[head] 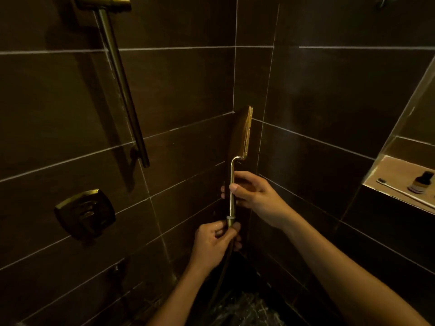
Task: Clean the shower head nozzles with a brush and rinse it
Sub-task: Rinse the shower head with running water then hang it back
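My right hand point(256, 196) grips the shower head point(242, 132) by its slim stem point(231, 175), my left hand point(214, 245) pinches the hose coupling point(230, 221) below it; stiff wet metal, probably slippery.

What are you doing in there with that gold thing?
A person holds a gold shower head upright by the tiled corner. The right hand grips its handle; the left hand grips the hose joint below. A brush lies untouched on the shelf at the right, near a small bottle, so no scrubbing is happening now.
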The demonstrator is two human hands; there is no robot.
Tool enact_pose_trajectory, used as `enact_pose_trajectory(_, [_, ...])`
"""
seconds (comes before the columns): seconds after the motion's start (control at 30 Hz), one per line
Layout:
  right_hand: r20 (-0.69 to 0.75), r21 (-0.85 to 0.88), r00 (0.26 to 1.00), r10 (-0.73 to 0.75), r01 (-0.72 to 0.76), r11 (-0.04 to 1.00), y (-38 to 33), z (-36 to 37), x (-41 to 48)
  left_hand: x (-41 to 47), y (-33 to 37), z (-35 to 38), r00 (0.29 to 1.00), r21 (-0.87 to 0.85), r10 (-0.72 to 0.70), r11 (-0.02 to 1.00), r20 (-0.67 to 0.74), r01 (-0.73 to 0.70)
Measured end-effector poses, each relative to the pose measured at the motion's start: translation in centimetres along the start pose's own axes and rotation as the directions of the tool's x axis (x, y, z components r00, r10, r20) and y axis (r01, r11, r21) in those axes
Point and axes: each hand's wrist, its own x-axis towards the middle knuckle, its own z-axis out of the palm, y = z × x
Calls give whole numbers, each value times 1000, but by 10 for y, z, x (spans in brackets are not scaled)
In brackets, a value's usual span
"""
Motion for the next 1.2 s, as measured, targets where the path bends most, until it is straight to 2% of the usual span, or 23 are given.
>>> enact_pose_trajectory(0.07, [-31,-25,1000,-5,4,1000,1,1,2,0,-2,5,1000,-11,-6,1000,-17,6])
enact_pose_trajectory(0.13, [-91,-159,995,-37,22,987,2,2,4,0,-4,8,1000,3,2,1000,-31,-2])
enact_pose_trajectory(0.27, [-235,-456,963,-136,14,890,6,2,4,-1,-5,7,999,73,30,997,-40,-27])
enact_pose_trajectory(0.33, [-225,-524,960,-168,26,851,6,1,2,-1,-5,7,999,81,29,996,-42,-25])
enact_pose_trajectory(0.4, [-158,-497,974,-165,66,865,4,-1,1,0,-4,6,999,85,32,996,-44,-28])
enact_pose_trajectory(0.47, [-93,-383,988,-124,80,920,2,-5,2,0,-2,6,999,77,35,997,-42,-32])
enact_pose_trajectory(0.53, [-87,-377,990,-114,73,923,3,-8,4,1,-1,7,998,73,38,997,-50,-34])
enact_pose_trajectory(0.63, [-230,-647,951,-206,9,763,5,-4,3,1,-2,10,995,116,50,992,-86,-40])
enact_pose_trajectory(0.7, [-244,-742,929,-277,5,670,2,4,-2,-2,-2,13,995,147,48,989,-90,-35])
enact_pose_trajectory(0.77, [-176,-729,953,-247,42,684,3,4,-3,-4,-3,14,997,136,31,991,-70,-21])
enact_pose_trajectory(0.8, [-137,-678,972,-193,50,734,3,2,-4,-5,-3,13,998,109,17,994,-61,-11])
enact_pose_trajectory(0.83, [-101,-583,988,-115,34,812,1,0,-4,-5,-3,11,998,86,6,996,-55,-2])
enact_pose_trajectory(0.9, [-21,-268,999,44,-48,962,-1,-3,-5,-4,-3,8,999,65,1,998,-42,2])
enact_pose_trajectory(0.97, [50,-74,995,83,-79,994,-3,-6,-4,-4,-3,6,1000,41,-4,999,-22,5])
enact_pose_trajectory(1.03, [54,-81,997,59,-54,995,-3,-7,-2,-6,-4,6,1000,28,-6,1000,-19,6])
enact_pose_trajectory(1.1, [-14,-236,1000,21,-24,972,-3,-4,0,-6,-5,7,999,44,6,999,-35,-5])
enact_pose_trajectory(1.2, [-126,-478,988,-92,21,878,-2,3,2,-6,-6,9,999,71,23,997,-41,-20])
